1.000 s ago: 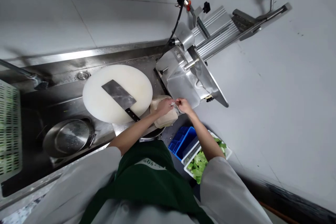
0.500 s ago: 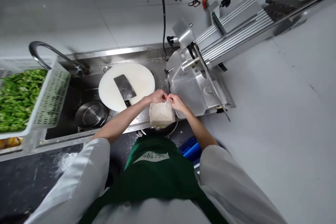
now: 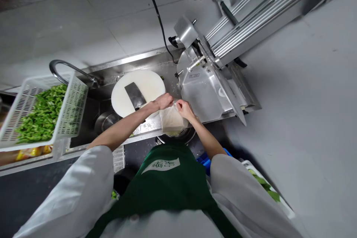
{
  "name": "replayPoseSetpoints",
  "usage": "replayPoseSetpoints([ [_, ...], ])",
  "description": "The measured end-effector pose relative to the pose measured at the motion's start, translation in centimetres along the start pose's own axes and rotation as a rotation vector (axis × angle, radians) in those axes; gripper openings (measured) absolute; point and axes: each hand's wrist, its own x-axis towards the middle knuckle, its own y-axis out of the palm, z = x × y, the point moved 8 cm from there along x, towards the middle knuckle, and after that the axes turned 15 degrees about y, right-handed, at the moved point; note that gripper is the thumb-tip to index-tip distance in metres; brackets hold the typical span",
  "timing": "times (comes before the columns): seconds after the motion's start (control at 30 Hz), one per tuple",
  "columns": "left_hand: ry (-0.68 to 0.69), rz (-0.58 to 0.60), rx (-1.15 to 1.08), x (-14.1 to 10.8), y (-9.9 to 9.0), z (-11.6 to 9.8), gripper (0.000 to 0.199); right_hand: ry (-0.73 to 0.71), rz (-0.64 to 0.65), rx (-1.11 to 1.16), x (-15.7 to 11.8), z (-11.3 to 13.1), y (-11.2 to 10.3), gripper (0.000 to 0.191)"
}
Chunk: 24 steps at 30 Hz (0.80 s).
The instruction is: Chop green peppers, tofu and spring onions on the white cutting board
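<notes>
A pale, squarish bag (image 3: 172, 119) with a thin, wrinkled top rests at the front edge of the steel counter. My left hand (image 3: 164, 101) is closed at the upper left of its top, and my right hand (image 3: 184, 109) pinches the upper right corner. What the bag holds cannot be made out. Just left of my hands, a round white cutting board (image 3: 119, 96) carries a cleaver (image 3: 135, 95), its handle partly hidden behind my left forearm.
A meat slicer (image 3: 203, 89) stands right of the bag. Far left, a white basket (image 3: 79, 115) of chopped greens (image 3: 41, 115) sits by the curved faucet (image 3: 60, 65). A metal pot (image 3: 106, 122) lies in the sink. Below the counter edge is a round metal vessel (image 3: 187, 137).
My view has shifted and tilted, bringing more of the basket into sight. My hands have moved slightly apart at the bag's top, with the left one turned more knuckles-up.
</notes>
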Motion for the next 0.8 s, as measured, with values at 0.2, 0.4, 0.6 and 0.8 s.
replayPoseSetpoints([
  [0.2,0.088,-0.001,-0.142,-1.4,0.8,0.5,0.018,0.109,0.146,-0.083,0.1,-0.5,1.8,0.026],
  [0.4,0.082,-0.097,-0.402,-2.6,1.4,1.6,0.03,0.148,0.112,0.002,1.5,-0.1,2.6,0.038],
  [0.6,0.142,-0.161,-0.471,-2.8,1.8,0.6,0.028,0.089,-0.081,-0.032,1.5,2.1,-0.8,0.034],
  [0.8,0.11,-0.202,-0.24,-3.4,0.4,-0.4,0.026,-0.071,0.083,0.035,1.7,4.1,-1.7,0.037],
])
